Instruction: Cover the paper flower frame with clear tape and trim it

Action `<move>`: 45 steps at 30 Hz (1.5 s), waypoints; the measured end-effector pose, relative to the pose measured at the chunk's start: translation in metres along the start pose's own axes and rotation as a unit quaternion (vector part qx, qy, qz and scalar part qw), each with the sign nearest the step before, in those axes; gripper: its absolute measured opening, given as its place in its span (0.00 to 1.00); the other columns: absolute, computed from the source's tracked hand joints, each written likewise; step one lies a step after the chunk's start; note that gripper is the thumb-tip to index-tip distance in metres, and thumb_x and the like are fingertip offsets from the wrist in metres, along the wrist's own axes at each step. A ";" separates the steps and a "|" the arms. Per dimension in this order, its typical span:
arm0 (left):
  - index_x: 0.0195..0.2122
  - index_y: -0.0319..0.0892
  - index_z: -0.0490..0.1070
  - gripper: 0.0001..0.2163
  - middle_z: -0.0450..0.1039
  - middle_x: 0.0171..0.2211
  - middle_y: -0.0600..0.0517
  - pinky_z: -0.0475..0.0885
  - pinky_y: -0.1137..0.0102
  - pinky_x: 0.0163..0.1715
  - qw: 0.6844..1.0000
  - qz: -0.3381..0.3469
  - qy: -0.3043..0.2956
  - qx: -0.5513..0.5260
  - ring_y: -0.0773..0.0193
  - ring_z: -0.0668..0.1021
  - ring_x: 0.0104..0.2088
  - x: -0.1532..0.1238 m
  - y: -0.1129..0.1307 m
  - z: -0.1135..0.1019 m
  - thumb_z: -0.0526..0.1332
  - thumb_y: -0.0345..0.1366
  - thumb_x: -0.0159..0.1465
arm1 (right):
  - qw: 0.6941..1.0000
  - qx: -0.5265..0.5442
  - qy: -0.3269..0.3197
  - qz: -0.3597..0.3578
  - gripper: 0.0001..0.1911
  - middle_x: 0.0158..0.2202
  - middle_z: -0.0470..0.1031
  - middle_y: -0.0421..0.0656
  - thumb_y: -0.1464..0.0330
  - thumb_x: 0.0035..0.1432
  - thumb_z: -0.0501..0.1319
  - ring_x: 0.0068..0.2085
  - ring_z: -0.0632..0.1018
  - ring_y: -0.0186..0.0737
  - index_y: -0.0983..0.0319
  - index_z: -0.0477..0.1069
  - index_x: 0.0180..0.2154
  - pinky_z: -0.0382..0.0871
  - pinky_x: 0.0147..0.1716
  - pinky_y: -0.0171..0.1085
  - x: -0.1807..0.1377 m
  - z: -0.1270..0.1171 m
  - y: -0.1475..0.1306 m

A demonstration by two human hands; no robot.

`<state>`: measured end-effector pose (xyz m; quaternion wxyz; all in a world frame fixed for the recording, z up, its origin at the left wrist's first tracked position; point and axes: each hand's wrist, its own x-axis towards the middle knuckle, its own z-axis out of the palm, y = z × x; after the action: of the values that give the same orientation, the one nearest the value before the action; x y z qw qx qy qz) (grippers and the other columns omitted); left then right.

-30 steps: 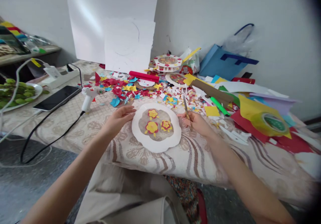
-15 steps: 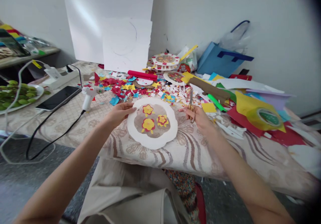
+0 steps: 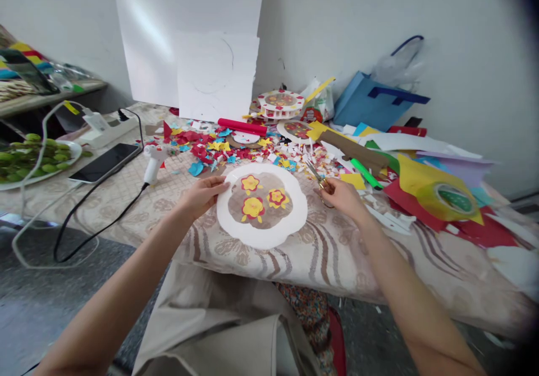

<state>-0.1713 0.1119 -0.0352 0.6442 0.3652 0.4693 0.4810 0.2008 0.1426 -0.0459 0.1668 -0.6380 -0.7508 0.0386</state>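
My left hand (image 3: 205,195) pinches the left edge of a white scalloped paper ring (image 3: 236,219). Its centre is see-through or brownish and carries three yellow and red paper flowers (image 3: 253,208). The ring is near the table's front edge, its face towards me. To its right, my right hand (image 3: 342,196) is closed around a pair of scissors (image 3: 320,182) with gold-coloured handles. The blades point up and to the left, apart from the ring. Whether they are parted is hard to make out.
Paper scraps (image 3: 206,146) cover the table behind the ring. A glue gun (image 3: 154,163), a phone (image 3: 104,161) and a plate of green fruit (image 3: 76,154) lie leftward. Coloured sheets (image 3: 421,185) and a green marker (image 3: 365,173) are on the right, a blue bag (image 3: 362,101) behind.
The scissors have swung from nearly upright to leaning left in my right hand. The paper ring has turned slightly in my left hand, its flowers shifting round. The whole view has moved a little.
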 end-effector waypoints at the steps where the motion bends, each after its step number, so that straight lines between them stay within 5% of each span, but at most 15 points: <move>1: 0.33 0.36 0.75 0.11 0.77 0.28 0.50 0.73 0.73 0.27 1.000 0.001 0.004 -0.005 0.66 0.77 0.26 -0.001 -0.001 0.001 0.70 0.29 0.47 | 1.000 -0.019 -0.002 -0.003 0.13 0.22 0.69 0.39 0.59 0.54 0.58 0.25 0.68 0.36 0.60 0.62 0.25 0.52 0.23 0.34 0.000 0.000 0.003; 13: 0.36 0.37 0.73 0.15 0.77 0.33 0.49 0.73 0.69 0.32 0.994 0.064 0.085 -0.025 0.64 0.77 0.30 -0.007 -0.017 0.001 0.70 0.32 0.47 | 0.994 -0.109 0.005 -0.004 0.10 0.29 0.74 0.44 0.60 0.55 0.59 0.31 0.73 0.43 0.60 0.70 0.34 0.54 0.25 0.35 -0.002 0.001 0.006; 32: 0.45 0.38 0.74 0.22 0.77 0.35 0.48 0.72 0.67 0.33 0.977 0.085 0.058 0.188 0.58 0.78 0.35 -0.028 -0.019 -0.016 0.68 0.43 0.51 | 0.995 -0.094 0.009 -0.010 0.12 0.34 0.75 0.45 0.60 0.52 0.61 0.35 0.74 0.45 0.61 0.70 0.36 0.62 0.32 0.37 -0.013 0.005 0.008; 40: 0.43 0.38 0.74 0.21 0.77 0.32 0.48 0.71 0.69 0.32 0.986 0.084 0.043 0.134 0.61 0.77 0.33 -0.032 -0.024 -0.023 0.69 0.43 0.50 | 0.995 0.085 0.051 0.001 0.13 0.28 0.74 0.42 0.57 0.56 0.55 0.27 0.73 0.39 0.59 0.67 0.33 0.62 0.27 0.36 -0.016 0.005 -0.009; 45: 0.44 0.39 0.73 0.20 0.76 0.30 0.49 0.69 0.69 0.27 0.978 0.089 0.037 0.185 0.61 0.76 0.29 -0.035 -0.026 -0.024 0.67 0.44 0.52 | 0.999 -0.025 0.019 -0.022 0.11 0.30 0.74 0.42 0.58 0.55 0.57 0.30 0.73 0.41 0.58 0.67 0.33 0.61 0.28 0.36 -0.019 0.005 -0.017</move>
<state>-0.1906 0.0719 -0.0577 0.5026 0.4999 0.5393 0.4545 0.1855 0.1214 -0.0494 0.1662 -0.6262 -0.7617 0.0042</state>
